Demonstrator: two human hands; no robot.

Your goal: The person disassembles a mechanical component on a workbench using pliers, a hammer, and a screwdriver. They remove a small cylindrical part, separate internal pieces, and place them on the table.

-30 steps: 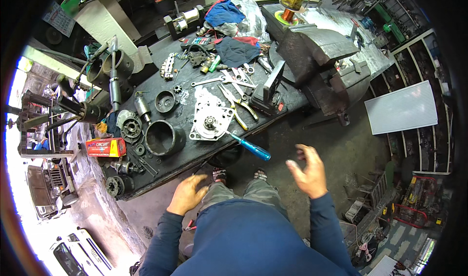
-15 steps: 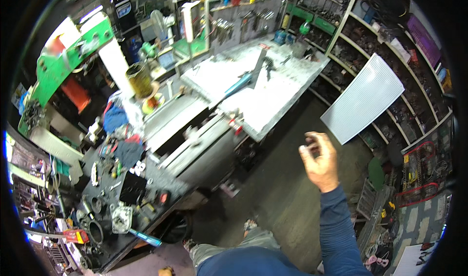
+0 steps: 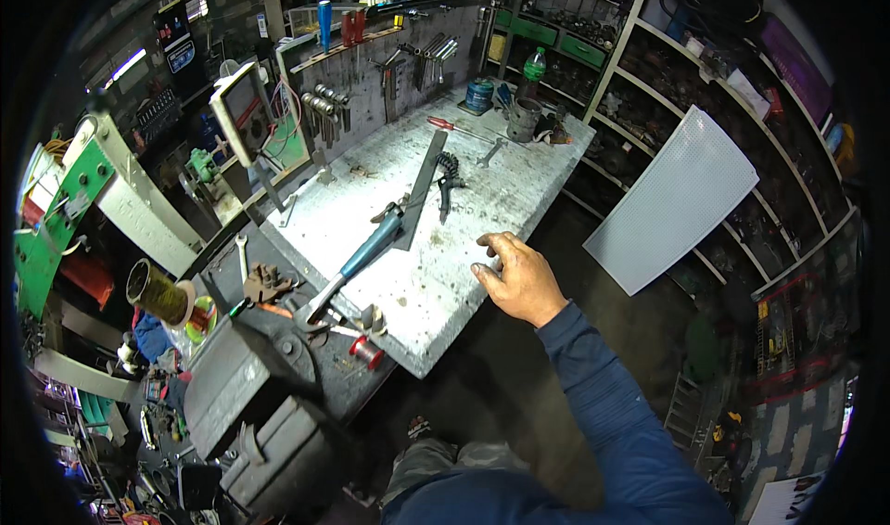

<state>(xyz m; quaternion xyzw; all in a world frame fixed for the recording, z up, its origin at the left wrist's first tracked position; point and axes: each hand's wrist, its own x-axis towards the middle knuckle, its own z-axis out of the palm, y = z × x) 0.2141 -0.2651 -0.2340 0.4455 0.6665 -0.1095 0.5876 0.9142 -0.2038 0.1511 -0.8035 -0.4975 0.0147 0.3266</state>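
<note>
My right hand [image 3: 515, 277] hovers by the right edge of the pale workbench top [image 3: 482, 247], its thumb apart from loosely bent fingers and nothing held. My left hand is out of sight. On the bench, a long blue-handled tool [image 3: 373, 244] with a metal jaw end lies slantwise. Beside it are a flat dark metal bar [image 3: 422, 196] and a black jointed piece [image 3: 447, 182]. Farther back lie a wrench [image 3: 491, 153] and a red-handled screwdriver [image 3: 441, 123].
A large bench vise [image 3: 269, 404] stands at the near left, with a red spool [image 3: 367, 352] past it. A blue tin [image 3: 478, 96] and green bottle [image 3: 534, 64] stand at the far corner. A pale panel [image 3: 681, 200] leans against shelves [image 3: 607, 75] on the right.
The view has moved closer to the workbench and vise. My right hand has gone from over the floor to beside the bench edge, still holding nothing.
</note>
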